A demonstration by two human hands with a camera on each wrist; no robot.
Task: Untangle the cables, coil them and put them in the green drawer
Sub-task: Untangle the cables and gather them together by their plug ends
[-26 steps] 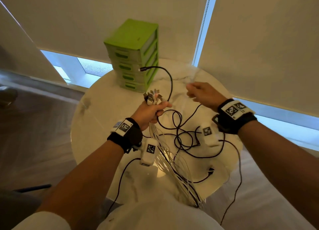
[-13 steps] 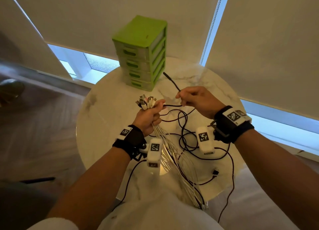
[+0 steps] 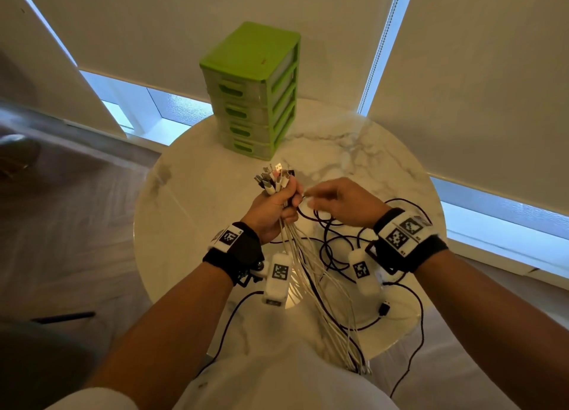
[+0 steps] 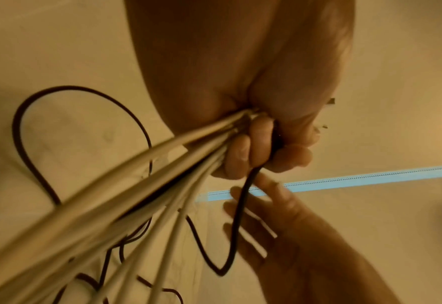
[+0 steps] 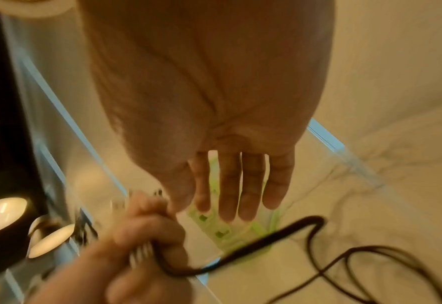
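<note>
Left hand (image 3: pixel 271 212) raised over the middle of the round marble counter (image 3: pixel 191 212), fingers (image 4: pixel 243 148) curled tight round a bundle of white cables (image 3: pixel 311 274) with the plugs (image 3: pixel 274 175) sticking up out of the fist. Also clamped in that fist: one end of a black cable (image 3: pixel 329 249). White strands trailing down toward the near edge of the counter and over it. Black cable looping loosely across the counter on the right, near side. Right hand (image 3: pixel 341 203) just beside the left, fingers (image 5: pixel 250 185) straight and slightly spread, gripping nothing. Green drawer unit (image 3: pixel 255 92) upright at the far edge of the counter, all drawers closed, well apart from the hands.
</note>
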